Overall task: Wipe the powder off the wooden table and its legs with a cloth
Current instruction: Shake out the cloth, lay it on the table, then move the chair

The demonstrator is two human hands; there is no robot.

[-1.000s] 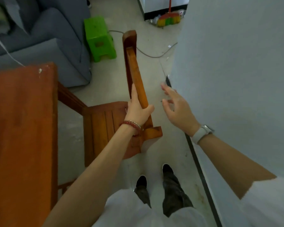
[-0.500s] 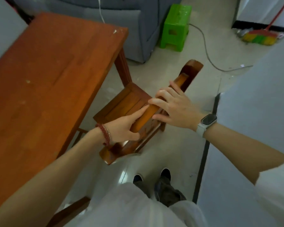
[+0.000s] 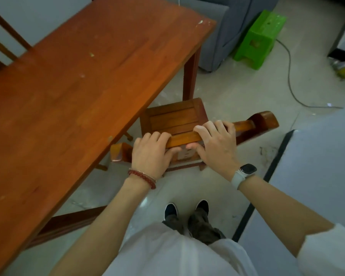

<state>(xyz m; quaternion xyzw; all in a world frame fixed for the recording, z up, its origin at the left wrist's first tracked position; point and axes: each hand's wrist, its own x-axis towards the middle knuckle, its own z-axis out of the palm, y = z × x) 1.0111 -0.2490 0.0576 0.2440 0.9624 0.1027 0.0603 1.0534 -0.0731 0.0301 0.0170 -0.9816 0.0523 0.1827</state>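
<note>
2 hands on 1 wooden chair (image 3: 173, 118): left hand (image 3: 150, 154) & right hand (image 3: 215, 144) both clenched round its top back rail, side by side. Chair sits at the wooden table (image 3: 78, 92) near corner, seat partly under the edge, beside 1 visible table leg (image 3: 189, 76). White specks on tabletop. 1 green stool (image 3: 261, 38) & grey sofa (image 3: 223, 28) beyond; cable (image 3: 291, 84) on floor

I am logging: a bright green plastic step stool (image 3: 260, 39) sitting just beside a grey fabric sofa (image 3: 225, 30); a thin grey cable (image 3: 291, 84) trailing across the pale tiled floor (image 3: 237, 92).
</note>
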